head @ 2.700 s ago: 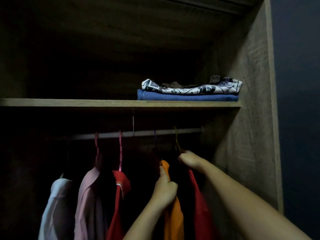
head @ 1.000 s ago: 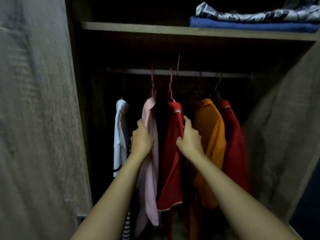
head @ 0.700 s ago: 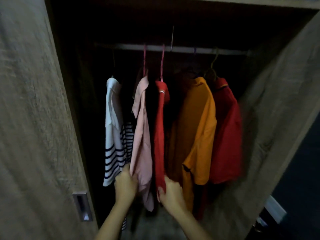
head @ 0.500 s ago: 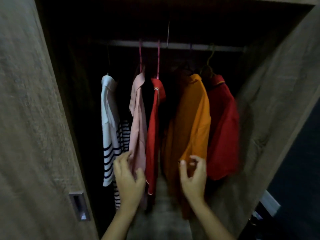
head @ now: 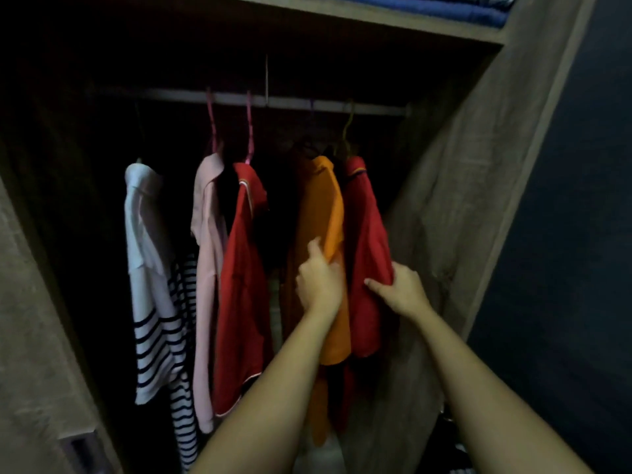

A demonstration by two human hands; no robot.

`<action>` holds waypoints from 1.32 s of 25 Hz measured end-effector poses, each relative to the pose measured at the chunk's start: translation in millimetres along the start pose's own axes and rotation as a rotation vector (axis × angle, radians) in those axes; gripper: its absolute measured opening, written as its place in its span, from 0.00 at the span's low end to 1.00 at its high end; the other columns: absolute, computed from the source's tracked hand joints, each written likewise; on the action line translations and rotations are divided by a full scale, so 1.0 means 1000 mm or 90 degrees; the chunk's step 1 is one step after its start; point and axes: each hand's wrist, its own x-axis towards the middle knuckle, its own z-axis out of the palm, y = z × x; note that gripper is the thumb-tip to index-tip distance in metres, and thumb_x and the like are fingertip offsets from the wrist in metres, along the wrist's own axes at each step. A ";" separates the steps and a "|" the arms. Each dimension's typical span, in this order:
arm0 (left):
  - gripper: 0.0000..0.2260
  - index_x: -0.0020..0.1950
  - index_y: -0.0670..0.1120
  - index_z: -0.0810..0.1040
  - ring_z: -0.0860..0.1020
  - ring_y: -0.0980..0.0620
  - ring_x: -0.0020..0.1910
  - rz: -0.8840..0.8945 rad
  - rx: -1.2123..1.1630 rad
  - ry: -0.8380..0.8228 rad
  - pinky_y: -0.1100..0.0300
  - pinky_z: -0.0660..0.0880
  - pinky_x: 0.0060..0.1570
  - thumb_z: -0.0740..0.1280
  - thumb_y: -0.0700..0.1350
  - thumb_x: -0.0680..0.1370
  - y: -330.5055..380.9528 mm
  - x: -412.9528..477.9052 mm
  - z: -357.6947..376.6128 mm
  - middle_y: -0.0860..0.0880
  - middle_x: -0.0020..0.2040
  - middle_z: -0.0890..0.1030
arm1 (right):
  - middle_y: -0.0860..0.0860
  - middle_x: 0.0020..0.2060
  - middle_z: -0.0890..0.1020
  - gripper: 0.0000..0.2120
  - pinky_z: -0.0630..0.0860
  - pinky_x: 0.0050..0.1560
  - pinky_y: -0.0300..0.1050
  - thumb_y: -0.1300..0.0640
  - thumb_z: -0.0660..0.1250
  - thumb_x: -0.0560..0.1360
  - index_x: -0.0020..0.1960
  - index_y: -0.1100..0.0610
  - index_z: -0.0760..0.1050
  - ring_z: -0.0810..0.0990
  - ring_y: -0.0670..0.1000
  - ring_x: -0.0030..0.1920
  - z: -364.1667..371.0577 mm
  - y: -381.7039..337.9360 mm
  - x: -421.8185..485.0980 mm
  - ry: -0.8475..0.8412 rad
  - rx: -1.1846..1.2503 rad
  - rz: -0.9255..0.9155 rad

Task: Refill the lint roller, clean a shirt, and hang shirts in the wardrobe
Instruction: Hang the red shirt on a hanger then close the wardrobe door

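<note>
Left hand [head: 319, 282] grips a fold of the orange shirt [head: 323, 200], and the right hand [head: 402, 290] pinches the edge of the end red shirt [head: 364, 234] just beside it. Both shirts hang from the rail [head: 294, 102] at the right of the wardrobe [head: 461, 200]. To space them well, slide the hangers along the rail rather than tug the cloth. Half a second ago both hands were spread and lower, the left by the pink shirt [head: 205, 234]; they have since shifted right and closed.
</note>
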 end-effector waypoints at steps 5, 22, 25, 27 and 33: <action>0.13 0.62 0.43 0.75 0.77 0.38 0.56 -0.009 0.079 -0.057 0.50 0.73 0.55 0.61 0.44 0.79 -0.046 -0.029 -0.007 0.38 0.56 0.80 | 0.59 0.57 0.80 0.19 0.73 0.55 0.49 0.54 0.66 0.74 0.63 0.56 0.73 0.78 0.61 0.56 0.001 0.046 -0.046 0.027 -0.044 0.217; 0.22 0.69 0.37 0.68 0.74 0.40 0.64 0.044 0.086 0.069 0.58 0.66 0.63 0.63 0.39 0.75 -0.115 -0.170 -0.156 0.37 0.65 0.75 | 0.57 0.62 0.71 0.25 0.71 0.61 0.51 0.57 0.66 0.70 0.65 0.60 0.67 0.71 0.58 0.62 0.074 -0.049 -0.248 -0.121 -0.131 -0.247; 0.21 0.69 0.36 0.67 0.72 0.42 0.66 0.065 0.150 0.129 0.61 0.62 0.64 0.63 0.39 0.77 -0.146 -0.170 -0.215 0.38 0.67 0.73 | 0.57 0.57 0.77 0.28 0.75 0.57 0.50 0.55 0.69 0.64 0.62 0.61 0.71 0.78 0.59 0.55 0.126 -0.077 -0.296 -0.278 -0.186 -0.431; 0.22 0.70 0.36 0.66 0.69 0.43 0.69 0.120 0.215 0.134 0.62 0.60 0.67 0.63 0.39 0.77 -0.161 -0.157 -0.252 0.38 0.69 0.71 | 0.56 0.53 0.80 0.31 0.77 0.55 0.49 0.53 0.73 0.57 0.59 0.60 0.75 0.81 0.56 0.52 0.156 -0.095 -0.311 -0.320 -0.207 -0.520; 0.25 0.72 0.39 0.63 0.60 0.43 0.74 0.339 0.453 0.011 0.49 0.60 0.72 0.63 0.40 0.76 -0.196 -0.103 -0.323 0.40 0.74 0.63 | 0.51 0.45 0.84 0.33 0.78 0.53 0.44 0.46 0.76 0.45 0.49 0.57 0.82 0.83 0.49 0.47 0.241 -0.158 -0.310 -0.368 -0.361 -0.569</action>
